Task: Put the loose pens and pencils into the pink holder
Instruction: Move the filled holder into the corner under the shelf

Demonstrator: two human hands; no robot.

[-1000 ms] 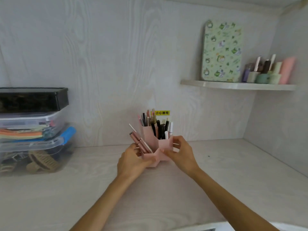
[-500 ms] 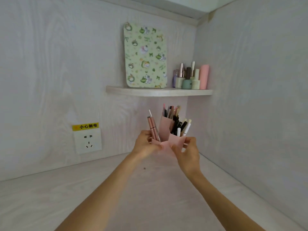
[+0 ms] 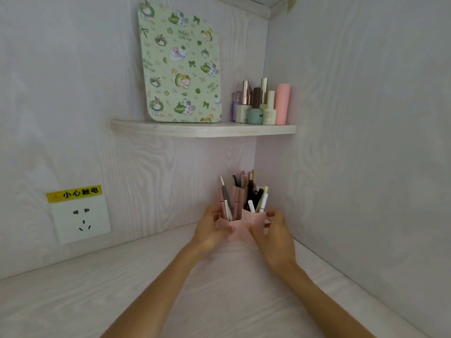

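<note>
Gripping the pink holder (image 3: 240,226) from both sides, the left hand (image 3: 211,231) and right hand (image 3: 274,234) keep it upright near the desk's corner (image 3: 280,240), below the shelf (image 3: 202,130); pens (image 3: 246,191) point up, with bare desk nearer the person.

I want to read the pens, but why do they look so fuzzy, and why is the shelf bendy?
Head view: the pens and both hands on the pink holder are softly blurred; the wide lens curves the shelf edge; light is soft, without glare.

Two bare forearms (no sleeves, rings or watch visible).
</note>
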